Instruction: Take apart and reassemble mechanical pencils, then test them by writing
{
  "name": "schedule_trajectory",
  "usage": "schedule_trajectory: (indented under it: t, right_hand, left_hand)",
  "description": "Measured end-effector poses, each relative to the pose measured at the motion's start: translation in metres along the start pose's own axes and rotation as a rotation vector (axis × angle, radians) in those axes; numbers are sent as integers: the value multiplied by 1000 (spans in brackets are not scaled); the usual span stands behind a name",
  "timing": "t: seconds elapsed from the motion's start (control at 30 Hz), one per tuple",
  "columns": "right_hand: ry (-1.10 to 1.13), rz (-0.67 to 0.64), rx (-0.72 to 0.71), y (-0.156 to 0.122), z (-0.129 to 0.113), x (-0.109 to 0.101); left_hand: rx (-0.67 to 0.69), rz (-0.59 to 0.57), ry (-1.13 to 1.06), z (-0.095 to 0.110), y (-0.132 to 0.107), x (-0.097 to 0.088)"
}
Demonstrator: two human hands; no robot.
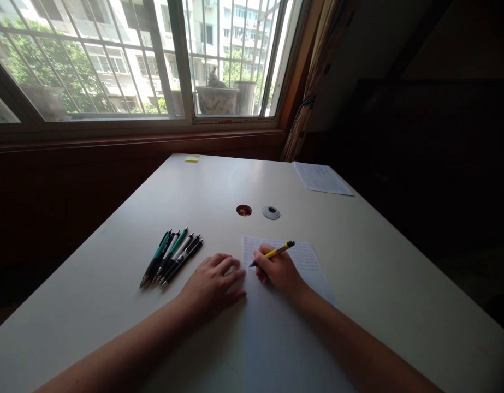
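Note:
My right hand (277, 270) grips a yellow pen (278, 250) with a black end, its tip down at the left side of a sheet of paper (284, 338). Lines of handwriting cover the top of that sheet; the lower part is blank. My left hand (217, 279) lies flat on the table with the fingers spread, the fingertips at the paper's left edge. To the left of it lies a bunch of several pens (172, 257), some green, some black, some white and black.
The white table (92, 284) has a cable hole (244, 210) with a round grey cover (271, 212) beside it. A yellow sticky note (192, 159) lies at the far edge. Written sheets (323, 178) rest at the far right corner. Beyond stands a barred window (124, 60).

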State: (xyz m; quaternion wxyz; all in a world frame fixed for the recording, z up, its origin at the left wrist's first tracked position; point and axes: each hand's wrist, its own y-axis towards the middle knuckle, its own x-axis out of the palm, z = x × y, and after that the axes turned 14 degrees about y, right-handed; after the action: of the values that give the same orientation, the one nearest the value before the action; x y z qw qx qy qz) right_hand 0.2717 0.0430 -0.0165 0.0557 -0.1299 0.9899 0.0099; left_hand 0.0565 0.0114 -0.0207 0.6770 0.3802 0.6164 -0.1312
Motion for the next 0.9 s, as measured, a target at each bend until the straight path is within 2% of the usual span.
schedule_trajectory:
  t: [0.27, 0.57, 0.9]
  right_hand:
    - [-24, 9, -14, 0, 0, 1]
    - [-12, -2, -11, 0, 2, 1]
    - [-10, 11, 1, 0, 2, 2]
  left_hand:
    - [0, 31, 5, 0, 1, 0]
    - [-3, 3, 6, 0, 1, 0]
    - [-2, 25, 4, 1, 1, -1]
